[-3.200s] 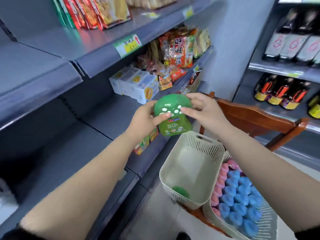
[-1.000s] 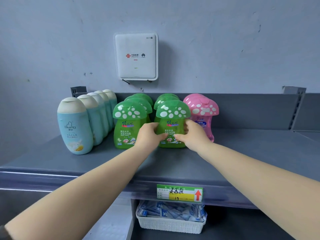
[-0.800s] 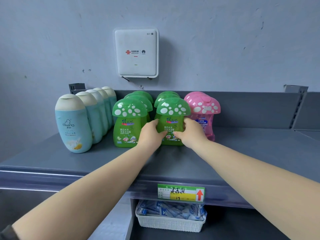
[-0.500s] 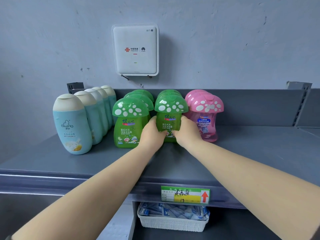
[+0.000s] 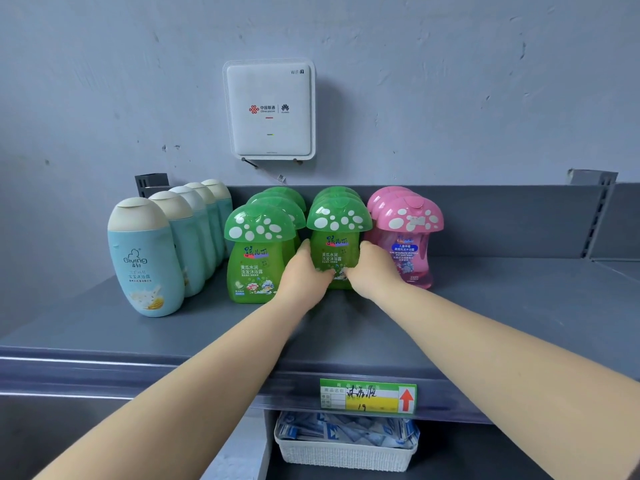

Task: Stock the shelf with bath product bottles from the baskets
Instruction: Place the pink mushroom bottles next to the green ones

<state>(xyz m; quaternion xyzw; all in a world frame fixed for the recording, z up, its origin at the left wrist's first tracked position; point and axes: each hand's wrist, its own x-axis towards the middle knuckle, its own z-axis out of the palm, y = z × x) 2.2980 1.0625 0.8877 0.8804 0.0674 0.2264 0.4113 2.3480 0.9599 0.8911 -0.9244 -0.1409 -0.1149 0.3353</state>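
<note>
A green mushroom-capped bottle (image 5: 335,237) stands upright on the grey top shelf (image 5: 485,317), at the front of the right green row. My left hand (image 5: 303,277) grips its left side and my right hand (image 5: 372,268) grips its right side. To its left stands another green mushroom bottle (image 5: 256,258) heading a second green row. On the right is a row of pink mushroom bottles (image 5: 408,244). A row of pale blue bottles (image 5: 145,258) with cream caps runs along the far left.
A white router box (image 5: 270,109) hangs on the wall above the bottles. A green and yellow price tag (image 5: 369,395) is fixed to the shelf's front edge. Below it a white basket (image 5: 346,445) holds blue packets. The shelf's right part is bare.
Earlier I held the green bottle over baskets on a chair. In the last second both hands pushed it back on the shelf, closer to the green bottles behind it.
</note>
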